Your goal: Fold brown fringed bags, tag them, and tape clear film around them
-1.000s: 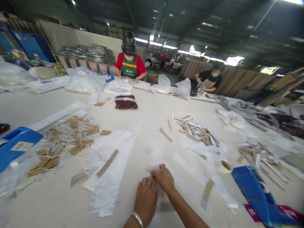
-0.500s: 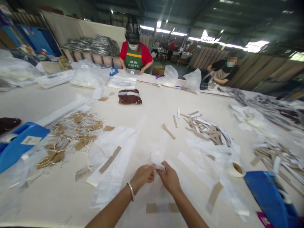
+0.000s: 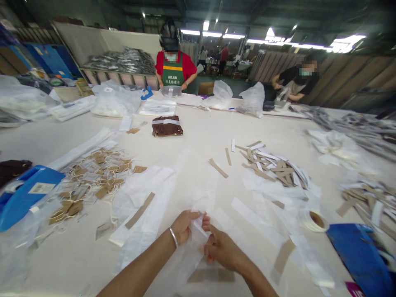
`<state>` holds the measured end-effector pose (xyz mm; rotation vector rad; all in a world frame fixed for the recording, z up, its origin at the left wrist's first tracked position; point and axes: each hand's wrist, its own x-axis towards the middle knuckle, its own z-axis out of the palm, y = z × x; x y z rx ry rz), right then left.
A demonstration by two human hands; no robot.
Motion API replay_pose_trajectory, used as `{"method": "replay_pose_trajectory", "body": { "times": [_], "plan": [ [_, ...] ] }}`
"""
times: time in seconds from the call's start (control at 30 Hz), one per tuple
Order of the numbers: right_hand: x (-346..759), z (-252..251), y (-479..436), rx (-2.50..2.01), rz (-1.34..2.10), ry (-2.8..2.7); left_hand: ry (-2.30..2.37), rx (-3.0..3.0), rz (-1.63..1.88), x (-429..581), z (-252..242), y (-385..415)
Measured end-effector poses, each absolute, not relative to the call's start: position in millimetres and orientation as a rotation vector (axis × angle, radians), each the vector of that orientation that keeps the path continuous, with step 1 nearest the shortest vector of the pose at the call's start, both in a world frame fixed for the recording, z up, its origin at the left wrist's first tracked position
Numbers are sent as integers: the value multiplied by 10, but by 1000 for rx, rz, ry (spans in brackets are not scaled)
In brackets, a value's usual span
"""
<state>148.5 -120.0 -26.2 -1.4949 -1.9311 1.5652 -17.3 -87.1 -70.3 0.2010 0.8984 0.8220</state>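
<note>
Thin translucent white plastic (image 3: 194,247) hangs between my hands, low in the middle of the view. My left hand (image 3: 185,225), with a silver bracelet at its wrist, grips its upper part between curled fingers. Close on the right, my right hand (image 3: 218,247) has bent fingers at the plastic's edge; whether they pinch it is too blurred to tell. Below the hands a brown paper strip (image 3: 212,275) shows on the table. To the left, another brown strip (image 3: 140,210) lies on white sheets (image 3: 154,181).
Stringed brown tags (image 3: 105,187) lie left, paper strips (image 3: 278,169) right. A white tape roll (image 3: 316,221) is near a blue dispenser (image 3: 359,255); another dispenser (image 3: 34,192) is left. A brown bundle (image 3: 167,126) lies ahead. Two people (image 3: 175,72) (image 3: 301,82) stand across the table.
My hands have shifted from a close pinch at the plastic to a wider hold. My right hand has moved lower, and the plastic is lifted and spread between them.
</note>
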Motion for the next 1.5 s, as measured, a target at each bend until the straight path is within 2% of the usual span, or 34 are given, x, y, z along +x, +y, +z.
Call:
{"method": "replay_pose_trajectory", "body": {
  "times": [0.07, 0.2, 0.33, 0.5, 0.67, 0.77, 0.9, 1.07, 1.27, 1.37, 1.5],
  "plan": [
    [1602, -236, -915, -1589, 1287, -2039, 896, 186, 865, -212, -691, -870],
    [1627, -341, -218, -1765, 394, -2214, 849, 157, 977, -503, -492, -814],
    [1524, -596, 34, -1761, 174, -2356, 838, 148, 1222, -811, -322, -723],
    [1497, -718, -131, -1643, 295, -2190, 933, 67, 1186, -670, -532, -540],
    [1388, -634, -231, -1591, 842, -1823, 857, 14, 1187, -424, -695, -421],
    [1229, -611, -239, -1571, 1038, -1719, 791, -22, 1177, -442, -637, -469],
    [961, -576, -215, -1556, 1053, -1677, 626, -71, 1196, -576, -507, -667],
    [566, -448, -402, -1449, 881, -1855, 558, -91, 1197, -664, -372, -973],
    [307, -244, -720, -983, 1213, -2107, 676, -51, 1355, -861, -330, -1131],
    [322, -183, -440, -1042, 1303, -2073, 750, -43, 1438, -1065, -362, -1131],
    [371, -140, 380, -1314, 1006, -2204, 918, -55, 1515, -1349, -250, -1111]
  ]
}}
